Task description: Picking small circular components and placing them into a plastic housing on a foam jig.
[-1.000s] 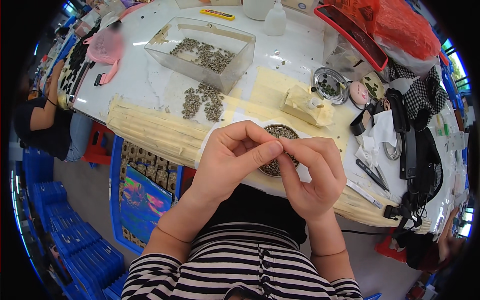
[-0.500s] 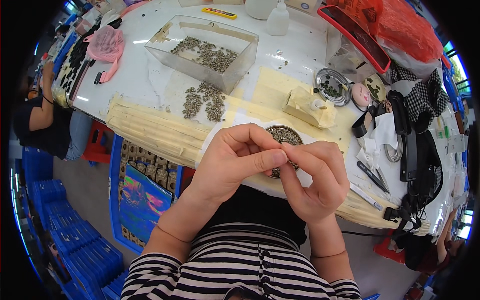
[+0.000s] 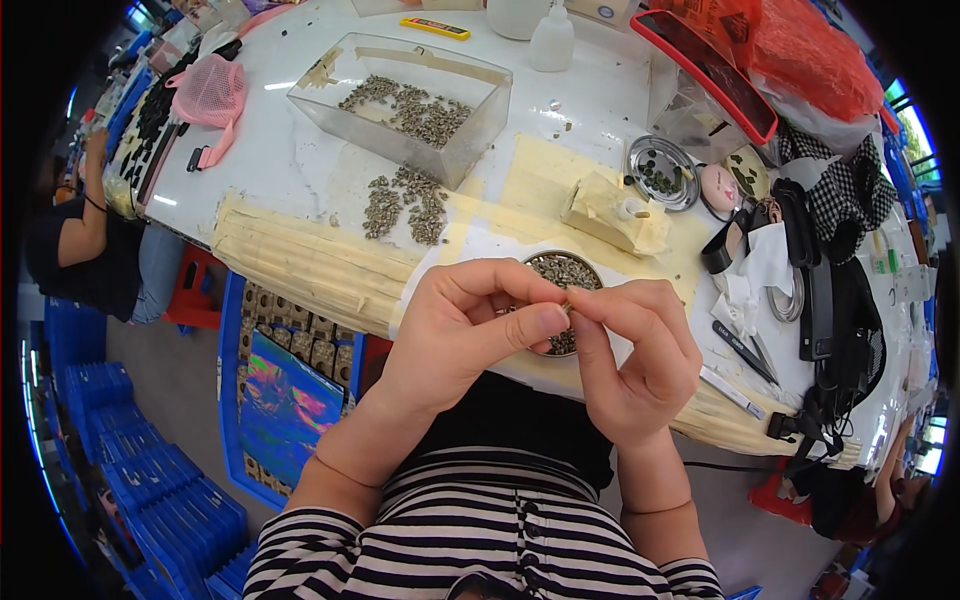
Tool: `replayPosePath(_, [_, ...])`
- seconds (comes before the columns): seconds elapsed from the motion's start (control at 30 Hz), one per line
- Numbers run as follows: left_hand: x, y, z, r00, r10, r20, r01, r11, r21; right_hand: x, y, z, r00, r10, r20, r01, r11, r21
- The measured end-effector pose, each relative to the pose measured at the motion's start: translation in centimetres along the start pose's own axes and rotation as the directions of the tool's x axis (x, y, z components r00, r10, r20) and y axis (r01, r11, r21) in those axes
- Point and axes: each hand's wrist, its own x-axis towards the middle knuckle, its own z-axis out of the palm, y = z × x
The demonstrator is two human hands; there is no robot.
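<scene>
My left hand [image 3: 465,330] and my right hand [image 3: 630,360] meet fingertip to fingertip at the table's near edge. Between them they pinch a tiny dark metal part [image 3: 566,307], mostly hidden by the fingers. Just behind the fingertips sits a round metal dish [image 3: 570,270] full of small grey-brown parts, resting on a white sheet [image 3: 480,245]. A loose heap of the same small parts [image 3: 405,205] lies on the table to the left of the dish.
A clear plastic box [image 3: 400,95] holding more small parts stands at the back. A foam block [image 3: 610,210], a small metal tin [image 3: 660,170], black straps and tools [image 3: 830,310] crowd the right. Another person [image 3: 85,240] sits at far left. Blue crates [image 3: 140,480] stand below.
Both hands have stayed together over the dish; the fingers have shifted slightly around the small part.
</scene>
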Motion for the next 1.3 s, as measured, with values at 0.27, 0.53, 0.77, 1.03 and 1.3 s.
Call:
replayPosePath(0.27, [-0.4, -0.4, 0.4, 0.995, 0.1, -0.02, -0.099, 0.992, 0.08, 0.1, 0.0, 0.1, 0.998, -0.057, -0.014, 0.057, 0.997, -0.043])
replayPosePath(0.53, [-0.4, -0.7, 0.4, 0.913, 0.409, -0.011, -0.366, 0.829, 0.423, 0.0, 0.1, 0.2, 0.998, -0.053, -0.031, 0.051, 0.997, -0.061])
replayPosePath(0.77, [-0.1, -1.1, 0.3, 0.862, 0.507, 0.025, -0.448, 0.738, 0.504, 0.1, -0.1, 0.2, 0.999, -0.045, -0.016, 0.044, 0.998, -0.033])
replayPosePath(1.03, [0.1, -1.2, 0.2, 0.844, 0.534, 0.059, -0.474, 0.688, 0.549, 0.1, -0.1, 0.2, 0.999, -0.041, -0.019, 0.041, 0.999, -0.029])
replayPosePath(1.3, [0.2, -1.2, 0.2, 0.903, 0.428, -0.032, -0.387, 0.844, 0.37, 0.1, 0.3, 0.4, 0.997, -0.077, 0.021, 0.078, 0.996, -0.051])
